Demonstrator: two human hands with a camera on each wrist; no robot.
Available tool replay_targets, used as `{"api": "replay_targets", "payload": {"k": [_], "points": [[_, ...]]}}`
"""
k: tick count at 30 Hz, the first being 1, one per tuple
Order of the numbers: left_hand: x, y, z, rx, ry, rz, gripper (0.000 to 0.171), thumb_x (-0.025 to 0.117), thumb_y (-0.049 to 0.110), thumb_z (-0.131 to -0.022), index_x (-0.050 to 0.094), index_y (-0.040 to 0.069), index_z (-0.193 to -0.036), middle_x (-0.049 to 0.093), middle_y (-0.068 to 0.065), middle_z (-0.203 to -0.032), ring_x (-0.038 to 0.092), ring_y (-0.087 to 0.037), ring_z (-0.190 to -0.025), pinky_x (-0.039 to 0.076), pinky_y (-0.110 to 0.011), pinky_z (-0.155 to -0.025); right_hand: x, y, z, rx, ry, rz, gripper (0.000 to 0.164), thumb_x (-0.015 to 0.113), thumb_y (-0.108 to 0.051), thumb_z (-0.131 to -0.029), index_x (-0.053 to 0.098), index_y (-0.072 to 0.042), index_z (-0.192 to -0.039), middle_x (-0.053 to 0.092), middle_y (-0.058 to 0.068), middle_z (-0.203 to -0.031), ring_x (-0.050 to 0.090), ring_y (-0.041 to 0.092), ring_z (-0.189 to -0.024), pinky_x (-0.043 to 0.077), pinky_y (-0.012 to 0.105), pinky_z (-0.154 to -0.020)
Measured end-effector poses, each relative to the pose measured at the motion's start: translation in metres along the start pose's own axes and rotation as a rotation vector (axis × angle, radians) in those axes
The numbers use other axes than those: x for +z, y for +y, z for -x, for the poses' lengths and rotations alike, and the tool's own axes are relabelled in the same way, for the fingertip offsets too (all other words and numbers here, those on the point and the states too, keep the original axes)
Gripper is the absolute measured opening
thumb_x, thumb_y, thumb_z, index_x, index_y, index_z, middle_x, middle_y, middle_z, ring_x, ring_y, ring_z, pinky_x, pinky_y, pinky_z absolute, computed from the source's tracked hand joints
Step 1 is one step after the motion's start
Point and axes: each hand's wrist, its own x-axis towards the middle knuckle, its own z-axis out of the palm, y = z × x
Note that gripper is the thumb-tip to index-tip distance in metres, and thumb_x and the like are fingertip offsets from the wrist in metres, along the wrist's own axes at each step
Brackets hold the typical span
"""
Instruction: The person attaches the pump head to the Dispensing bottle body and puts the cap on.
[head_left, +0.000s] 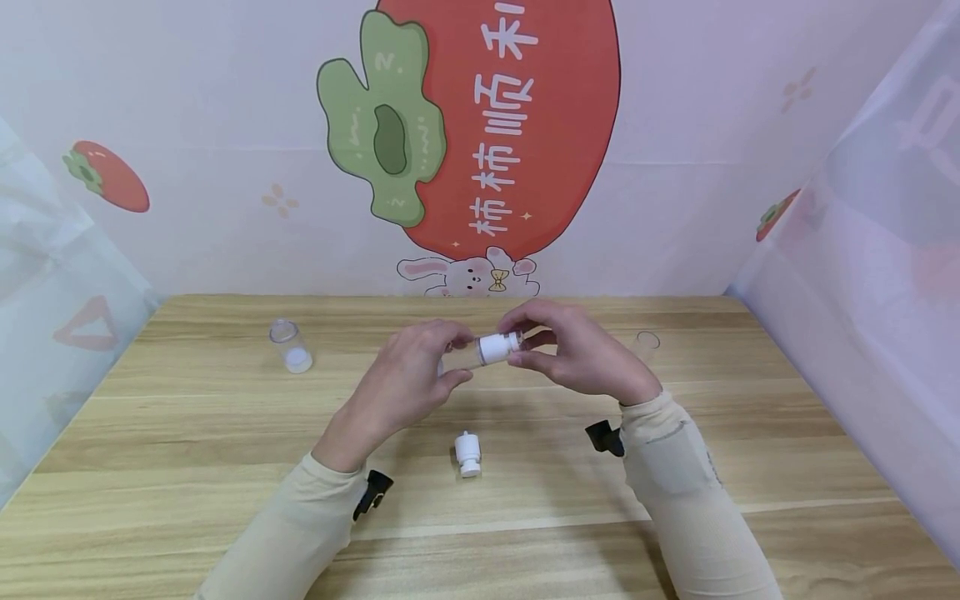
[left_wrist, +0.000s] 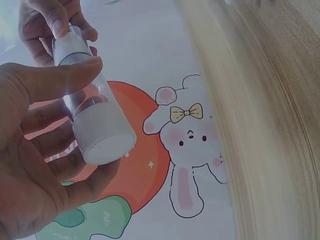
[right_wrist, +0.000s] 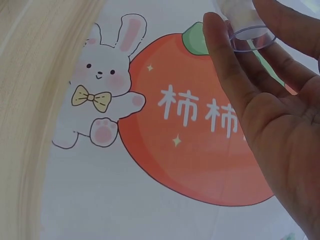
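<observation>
Both hands meet at a small clear pump bottle (head_left: 463, 358) with a white collar, tilted above the table. My left hand (head_left: 405, 375) grips its clear body, thumb on one side and fingers on the other. In the left wrist view the white base (left_wrist: 105, 135) of the bottle faces the camera. At the other end, my right hand (head_left: 573, 350) pinches a clear cap (right_wrist: 252, 40) that surrounds the white pump top. The fingers hide part of this cap in the head view. A second white pump head (head_left: 468, 454) lies on the table between the forearms.
Another clear bottle (head_left: 285, 333) with a white bottom lies at the back left. A second clear cap (head_left: 647, 342) is on the table behind the right wrist, partly hidden. The wooden table (head_left: 187, 433) meets a printed cloth backdrop (head_left: 225, 233) at its far edge.
</observation>
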Motion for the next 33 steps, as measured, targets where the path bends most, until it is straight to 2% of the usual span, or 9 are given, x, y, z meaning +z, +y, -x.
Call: {"api": "replay_targets", "payload": {"k": [11, 21, 33], "points": [[-0.0005, 0.0017, 0.0005, 0.013, 0.026, -0.006, 0.042, 0.087, 0.005, -0.079, 0.069, 0.004, -0.117, 0.072, -0.01, -0.11, 0.065, -0.027, -0.098, 0.055, -0.045, -0.085, 0.0005, -0.0014, -0.0019, -0.022, 0.044, -0.027, 0.03, 0.079, 0.005, -0.084, 0.071, -0.003, -0.112, 0.07, 0.001, -0.107, 0.068, 0.015, -0.095, 0.057, 0.029, -0.086], [0.0005, 0.003, 0.0001, 0.013, 0.044, -0.005, 0.041, 0.087, 0.004, -0.079, 0.07, 0.004, -0.116, 0.072, -0.009, -0.109, 0.065, -0.028, -0.099, 0.054, -0.047, -0.086, 0.003, -0.0018, -0.003, -0.043, 0.065, -0.026, 0.029, 0.078, 0.006, -0.084, 0.072, -0.002, -0.111, 0.071, 0.002, -0.106, 0.068, 0.015, -0.093, 0.058, 0.03, -0.085], [0.0018, 0.0009, 0.0003, 0.006, 0.049, 0.026, 0.039, 0.087, 0.004, -0.079, 0.071, 0.004, -0.114, 0.072, -0.009, -0.107, 0.064, -0.028, -0.099, 0.052, -0.05, -0.088, 0.005, -0.0048, -0.0046, -0.019, 0.067, 0.01, 0.028, 0.078, 0.005, -0.085, 0.072, -0.002, -0.112, 0.071, 0.002, -0.105, 0.069, 0.015, -0.091, 0.058, 0.028, -0.085]]}}
